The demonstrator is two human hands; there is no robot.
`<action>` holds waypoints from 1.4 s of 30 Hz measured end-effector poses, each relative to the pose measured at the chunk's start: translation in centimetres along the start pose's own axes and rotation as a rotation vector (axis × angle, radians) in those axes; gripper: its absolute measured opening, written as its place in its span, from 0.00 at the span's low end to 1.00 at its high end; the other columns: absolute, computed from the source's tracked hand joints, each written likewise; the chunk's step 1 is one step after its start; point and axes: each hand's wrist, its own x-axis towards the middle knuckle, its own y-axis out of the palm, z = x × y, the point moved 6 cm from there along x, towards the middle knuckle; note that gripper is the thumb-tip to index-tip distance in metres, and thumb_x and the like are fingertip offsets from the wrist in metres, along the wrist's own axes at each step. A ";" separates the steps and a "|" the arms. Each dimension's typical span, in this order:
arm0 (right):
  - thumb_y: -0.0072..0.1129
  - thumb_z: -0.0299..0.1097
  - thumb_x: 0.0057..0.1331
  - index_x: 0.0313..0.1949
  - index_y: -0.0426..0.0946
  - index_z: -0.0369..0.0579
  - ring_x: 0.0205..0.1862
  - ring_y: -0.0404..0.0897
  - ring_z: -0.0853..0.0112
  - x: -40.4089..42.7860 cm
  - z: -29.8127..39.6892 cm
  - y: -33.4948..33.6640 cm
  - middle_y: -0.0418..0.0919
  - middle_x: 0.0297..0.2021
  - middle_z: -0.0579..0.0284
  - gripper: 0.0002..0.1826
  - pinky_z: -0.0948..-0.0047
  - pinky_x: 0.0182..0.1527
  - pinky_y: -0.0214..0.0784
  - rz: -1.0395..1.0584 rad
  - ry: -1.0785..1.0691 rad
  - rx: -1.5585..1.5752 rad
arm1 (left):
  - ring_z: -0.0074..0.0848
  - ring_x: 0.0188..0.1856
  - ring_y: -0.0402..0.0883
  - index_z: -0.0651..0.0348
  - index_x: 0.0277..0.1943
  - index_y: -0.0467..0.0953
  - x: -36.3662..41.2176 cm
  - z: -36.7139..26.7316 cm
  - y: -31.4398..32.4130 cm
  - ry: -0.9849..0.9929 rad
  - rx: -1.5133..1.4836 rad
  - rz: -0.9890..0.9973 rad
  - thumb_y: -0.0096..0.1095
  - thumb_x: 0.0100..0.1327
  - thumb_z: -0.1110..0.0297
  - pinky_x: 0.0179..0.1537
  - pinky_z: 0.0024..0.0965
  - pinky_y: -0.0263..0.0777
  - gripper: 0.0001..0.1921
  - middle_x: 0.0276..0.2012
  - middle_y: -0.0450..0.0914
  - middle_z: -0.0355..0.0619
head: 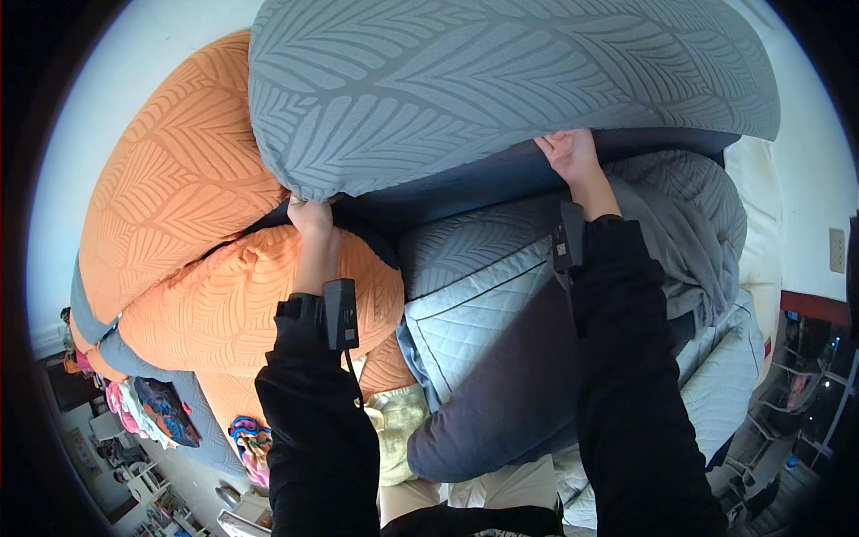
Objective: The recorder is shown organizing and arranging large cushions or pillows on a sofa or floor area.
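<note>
A grey sofa cover (483, 87) with an embossed leaf pattern drapes over the top of the sofa's backrest in front of me. My left hand (313, 216) grips its lower left corner, close to where an orange cover meets it. Further right, my right hand (569, 153) has its fingers curled under the cover's lower edge. Below that edge shows the bare dark blue backrest (456, 178). The orange leaf-patterned cover (181, 161) lies over the adjoining sofa section, with an orange-covered armrest or cushion (228, 302) below my left forearm.
On the seat are a dark grey covered cushion (476, 235), a pale quilted pad (470, 335) and a large dark cushion (496, 396). A crumpled grey cloth (694, 248) lies right. Clothes (161, 409) sit at lower left. A metal rack (785, 416) stands right, below a wall outlet (836, 250).
</note>
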 end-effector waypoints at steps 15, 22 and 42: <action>0.36 0.17 0.40 0.27 0.57 0.31 0.33 0.64 0.60 1.1 -0.4 -0.5 0.60 0.29 0.49 0.10 0.58 0.47 0.56 0.062 0.010 -0.018 | 0.23 0.30 0.70 0.62 0.38 0.64 2.3 1.3 -0.7 -0.075 -0.162 0.135 0.50 0.50 0.76 0.31 0.25 0.65 0.10 0.30 0.71 0.41; 0.37 0.18 0.39 0.25 0.58 0.34 0.33 0.65 0.60 0.9 -0.1 -0.7 0.61 0.28 0.50 0.09 0.59 0.47 0.56 -0.002 0.014 -0.047 | 0.23 0.30 0.68 0.63 0.39 0.64 2.2 1.0 0.2 -0.152 -0.035 0.306 0.49 0.50 0.75 0.29 0.24 0.62 0.11 0.31 0.70 0.41; 0.32 0.19 0.42 0.22 0.61 0.33 0.45 0.62 0.58 0.5 0.3 -0.4 0.61 0.41 0.47 0.07 0.57 0.51 0.49 -0.022 -0.076 -0.055 | 0.20 0.31 0.68 0.68 0.35 0.67 1.4 0.6 0.3 0.061 0.118 0.258 0.45 0.47 0.79 0.31 0.20 0.61 0.10 0.30 0.71 0.41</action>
